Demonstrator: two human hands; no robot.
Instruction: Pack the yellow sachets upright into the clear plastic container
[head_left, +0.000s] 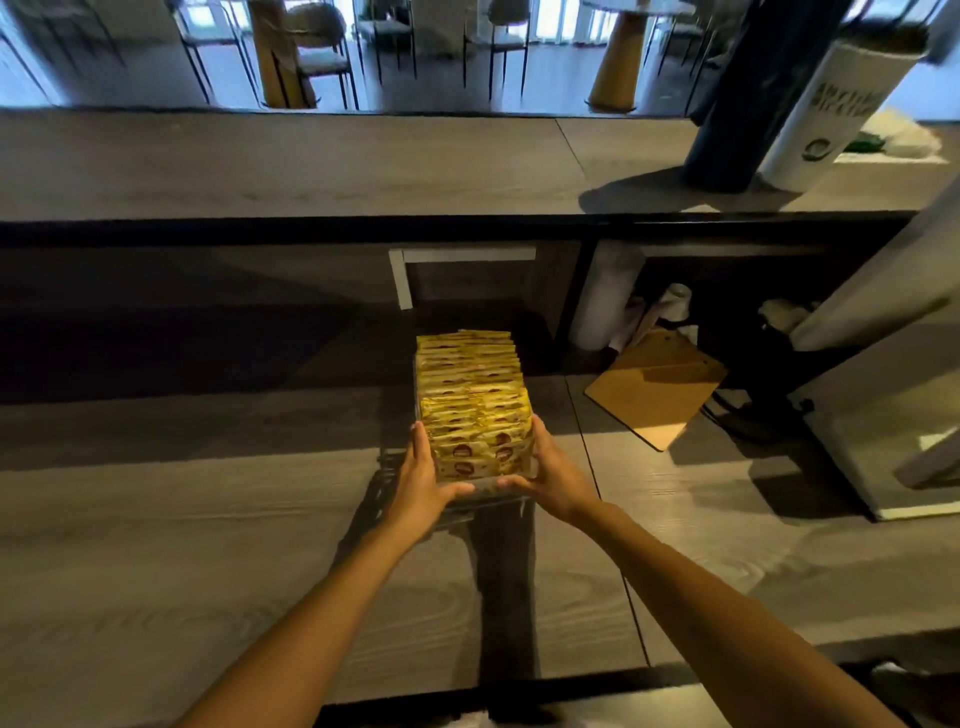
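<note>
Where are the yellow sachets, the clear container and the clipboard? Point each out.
yellow sachets (475, 395): head view, top edges of the packed row.
clear plastic container (485, 486): head view, bare near wall between the thumbs.
clipboard (657, 387): head view, middle of the brown board.

Both hands gripping the near end of a clear plastic container packed with yellow sachets, above a wooden counter.

The left hand (422, 480) and right hand (551, 475) clasp opposite sides of the clear plastic container (485, 488), thumbs lying across its near wall. The yellow sachets (474, 395) stand on edge in a tight row that fills the container from the near end to the far end. To the right, a brown clipboard (655, 388) lies on the grey wood-grain counter (171, 519), well apart from the container. On the raised shelf (291, 166) beyond stand a white cylinder (836, 109) with dark lettering and a dark post (748, 98) just beside it.
</note>
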